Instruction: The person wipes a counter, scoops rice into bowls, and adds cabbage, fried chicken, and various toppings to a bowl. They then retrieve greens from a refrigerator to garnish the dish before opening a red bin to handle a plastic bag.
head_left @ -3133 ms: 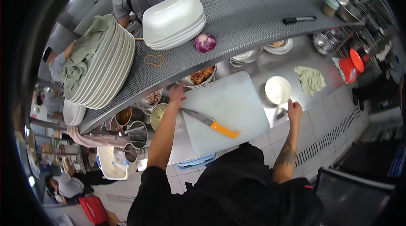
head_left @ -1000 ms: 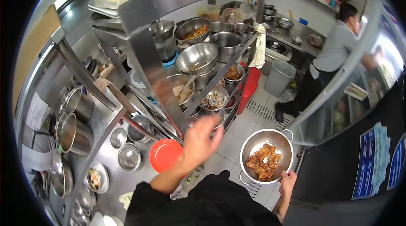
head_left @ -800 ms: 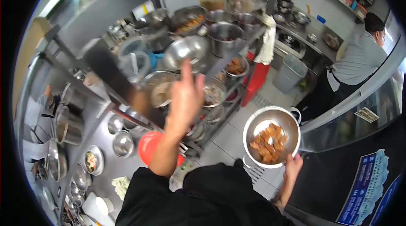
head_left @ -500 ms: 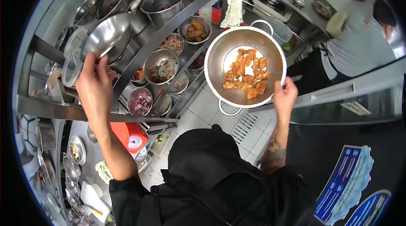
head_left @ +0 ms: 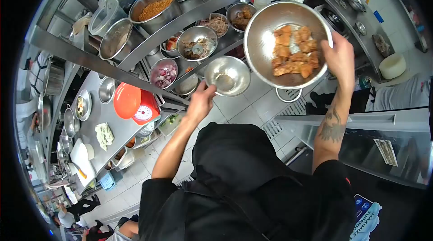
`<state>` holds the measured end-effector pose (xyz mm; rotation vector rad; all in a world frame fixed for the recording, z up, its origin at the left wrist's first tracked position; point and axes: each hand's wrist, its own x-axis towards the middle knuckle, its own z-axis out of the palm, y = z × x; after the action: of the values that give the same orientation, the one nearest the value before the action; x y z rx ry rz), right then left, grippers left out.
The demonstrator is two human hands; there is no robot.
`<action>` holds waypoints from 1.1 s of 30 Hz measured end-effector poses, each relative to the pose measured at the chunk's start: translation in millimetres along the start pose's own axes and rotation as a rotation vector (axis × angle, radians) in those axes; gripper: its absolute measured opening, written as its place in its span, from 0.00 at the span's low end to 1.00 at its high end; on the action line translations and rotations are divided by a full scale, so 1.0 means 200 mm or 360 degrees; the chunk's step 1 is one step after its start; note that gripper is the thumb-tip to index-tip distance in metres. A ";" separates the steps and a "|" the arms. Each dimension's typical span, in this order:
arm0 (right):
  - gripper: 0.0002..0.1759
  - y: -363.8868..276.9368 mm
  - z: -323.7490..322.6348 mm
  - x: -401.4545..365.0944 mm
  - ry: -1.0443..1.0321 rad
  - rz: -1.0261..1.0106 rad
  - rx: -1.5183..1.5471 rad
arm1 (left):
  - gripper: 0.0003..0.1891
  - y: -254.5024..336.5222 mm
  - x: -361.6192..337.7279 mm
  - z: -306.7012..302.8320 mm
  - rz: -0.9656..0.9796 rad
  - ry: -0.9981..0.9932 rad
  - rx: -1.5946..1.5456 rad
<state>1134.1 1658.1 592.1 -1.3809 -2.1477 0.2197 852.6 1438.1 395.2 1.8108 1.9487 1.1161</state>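
My right hand [head_left: 339,58] grips the rim of a steel colander [head_left: 258,45] with loop handles, on its right side. Browned pieces of meat [head_left: 293,51], probably chicken, lie in the bottom of it. Between the thumb and fingers of my left hand [head_left: 201,102], a small shiny steel bowl [head_left: 232,76] is held by its near edge, tilted so its inside shows. Only a little residue appears in that bowl. The two vessels are close together, with the bowl lower and left of the colander.
Steel shelves [head_left: 180,18] at the left carry pots and bowls, one with orange crumbs [head_left: 155,9] and one with chopped onion [head_left: 163,74]. A red scale [head_left: 142,103] stands on a counter. At the right are an opened glass door [head_left: 383,137] and a co-worker [head_left: 401,94].
My left hand has brought the small bowl away from the stacked bowls at the shelf, toward the colander. The colander has shifted right and up in view, and the camera has turned.
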 end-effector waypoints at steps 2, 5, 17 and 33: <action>0.12 -0.09 0.06 0.06 -0.0118 -0.0223 -0.0251 | 0.11 -0.01 0.07 0.14 0.0040 -0.0021 -0.0004; 0.11 -0.23 0.21 0.09 -0.0230 -0.0585 -0.0632 | 0.13 0.07 0.14 0.26 0.0075 -0.0020 -0.0014; 0.08 -0.62 0.13 -0.01 0.0226 -0.1337 -0.0659 | 0.15 0.02 0.12 0.19 0.0223 0.0446 0.0085; 0.06 -0.41 0.23 -0.10 0.0727 -0.1221 0.0145 | 0.10 -0.13 -0.08 0.17 0.0100 0.0847 -0.0127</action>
<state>1051.0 1611.4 583.0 -0.4207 -2.0632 -0.2681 858.3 1436.3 349.3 1.6597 2.0791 1.8177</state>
